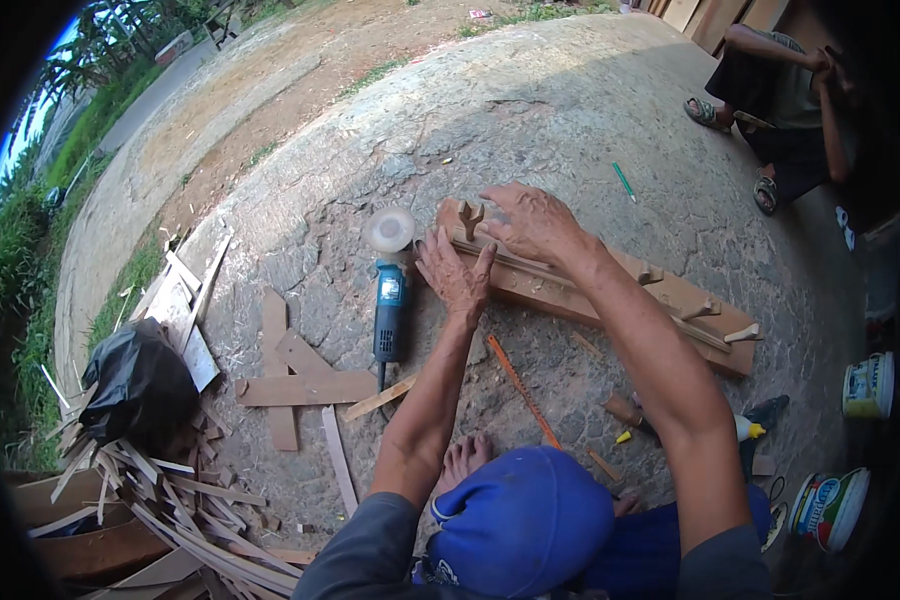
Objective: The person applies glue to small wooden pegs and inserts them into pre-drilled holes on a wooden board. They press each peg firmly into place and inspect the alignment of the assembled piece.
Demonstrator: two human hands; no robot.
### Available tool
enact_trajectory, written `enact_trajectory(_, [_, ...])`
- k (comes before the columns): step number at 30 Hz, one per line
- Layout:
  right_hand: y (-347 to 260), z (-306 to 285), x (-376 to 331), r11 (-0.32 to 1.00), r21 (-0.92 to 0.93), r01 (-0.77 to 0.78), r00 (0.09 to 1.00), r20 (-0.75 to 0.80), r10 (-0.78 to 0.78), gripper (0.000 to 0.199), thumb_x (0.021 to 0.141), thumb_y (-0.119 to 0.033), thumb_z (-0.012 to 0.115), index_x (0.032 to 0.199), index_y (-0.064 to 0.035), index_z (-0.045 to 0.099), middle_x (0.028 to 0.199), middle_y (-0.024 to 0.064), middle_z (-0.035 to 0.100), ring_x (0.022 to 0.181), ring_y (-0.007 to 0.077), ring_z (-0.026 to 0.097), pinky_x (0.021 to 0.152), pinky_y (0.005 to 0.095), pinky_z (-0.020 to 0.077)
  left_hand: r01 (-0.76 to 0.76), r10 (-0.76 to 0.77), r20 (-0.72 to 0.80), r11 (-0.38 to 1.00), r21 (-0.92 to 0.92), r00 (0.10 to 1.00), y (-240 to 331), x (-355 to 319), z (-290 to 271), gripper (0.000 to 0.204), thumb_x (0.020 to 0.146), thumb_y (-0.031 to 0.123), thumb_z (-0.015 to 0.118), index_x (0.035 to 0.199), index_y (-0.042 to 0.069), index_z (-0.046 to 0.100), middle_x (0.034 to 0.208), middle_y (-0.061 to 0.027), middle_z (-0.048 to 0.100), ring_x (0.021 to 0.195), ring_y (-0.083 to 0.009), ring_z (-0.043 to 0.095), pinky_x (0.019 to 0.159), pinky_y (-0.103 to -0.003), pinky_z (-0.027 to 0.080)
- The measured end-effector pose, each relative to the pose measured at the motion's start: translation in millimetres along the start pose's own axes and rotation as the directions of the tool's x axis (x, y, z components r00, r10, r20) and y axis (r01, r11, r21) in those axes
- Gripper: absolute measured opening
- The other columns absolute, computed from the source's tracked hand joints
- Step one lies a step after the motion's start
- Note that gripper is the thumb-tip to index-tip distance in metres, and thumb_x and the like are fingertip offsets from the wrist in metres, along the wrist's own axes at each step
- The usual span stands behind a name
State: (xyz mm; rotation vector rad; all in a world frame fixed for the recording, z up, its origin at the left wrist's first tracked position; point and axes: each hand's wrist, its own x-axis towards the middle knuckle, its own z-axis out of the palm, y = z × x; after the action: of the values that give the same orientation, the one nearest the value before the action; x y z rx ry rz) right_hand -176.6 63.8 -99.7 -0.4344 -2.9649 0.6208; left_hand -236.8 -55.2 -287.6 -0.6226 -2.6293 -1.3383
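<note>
A long wooden board (pixel 560 300) lies slanting on the ground before me, with thin strips along it and several small wooden pegs (pixel 705 309) standing up from it. My left hand (pixel 457 274) rests on its left end, fingers spread and flat. Over the same end reaches my right hand (pixel 542 226), its fingers stretched out beside a forked wooden peg (pixel 470 218); I see nothing gripped in it. Just left of my left hand lies a blue-and-black angle grinder (pixel 390 310) with a pale round disc (pixel 390 229).
Crossed wood pieces (pixel 305 389), a thin orange strip (pixel 522 388) and a green pencil (pixel 624 182) lie around. Scrap wood (pixel 210 510) and a black plastic bag (pixel 140 385) fill the left. Buckets (pixel 830 510) and a glue bottle (pixel 748 428) stand right; a person (pixel 785 110) sits far right.
</note>
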Motion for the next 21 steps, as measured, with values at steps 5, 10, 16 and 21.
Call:
enact_trajectory(5, [-2.2, 15.6, 54.1, 0.984, -0.172, 0.047, 0.968, 0.251, -0.003, 0.053, 0.084, -0.037, 0.074, 0.125, -0.0056, 0.064, 0.12, 0.0207, 0.068, 0.115, 0.0377, 0.064, 0.098, 0.0456, 0.051, 0.108, -0.109, 0.025, 0.993, 0.057, 0.994, 7.1, 4.3, 15.3, 0.086, 0.079, 0.056, 0.075, 0.149, 0.017, 0.045, 0.162, -0.0157, 0.03, 0.151, -0.0412, 0.021, 0.119, -0.067, 0.007])
enact_trajectory(10, [3.7, 33.5, 73.8, 0.981, -0.145, 0.128, 0.915, 0.4, -0.06, 0.047, 0.083, -0.034, 0.074, 0.115, -0.0006, 0.064, 0.109, 0.0234, 0.07, 0.108, 0.04, 0.066, 0.093, 0.0461, 0.0528, 0.149, -0.15, 0.025, 0.988, 0.036, 0.988, 14.7, 2.9, 14.8, 0.082, 0.077, 0.049, 0.079, 0.145, 0.015, 0.048, 0.161, -0.0153, 0.033, 0.149, -0.0414, 0.023, 0.118, -0.07, 0.006])
enact_trajectory(16, [2.9, 28.9, 86.1, 0.956, -0.145, 0.254, 0.861, 0.484, -0.155, 0.039, 0.086, -0.029, 0.072, 0.112, -0.0022, 0.061, 0.1, 0.0221, 0.071, 0.098, 0.0421, 0.068, 0.084, 0.0481, 0.0547, 0.184, -0.188, 0.064, 0.981, 0.068, 0.98, 13.2, 4.1, 14.2, 0.087, 0.076, 0.052, 0.08, 0.148, 0.023, 0.042, 0.163, -0.009, 0.03, 0.151, -0.0409, 0.018, 0.116, -0.072, 0.006])
enact_trajectory(21, [4.6, 25.3, 83.4, 0.926, -0.155, 0.344, 0.843, 0.487, -0.231, 0.036, 0.087, -0.027, 0.072, 0.111, -0.0027, 0.059, 0.093, 0.0202, 0.072, 0.092, 0.042, 0.068, 0.078, 0.0489, 0.0541, 0.202, -0.207, 0.087, 0.977, 0.066, 0.975, 17.8, 5.1, 12.1, 0.088, 0.077, 0.051, 0.08, 0.15, 0.023, 0.039, 0.163, -0.0086, 0.028, 0.152, -0.0404, 0.017, 0.116, -0.073, 0.005])
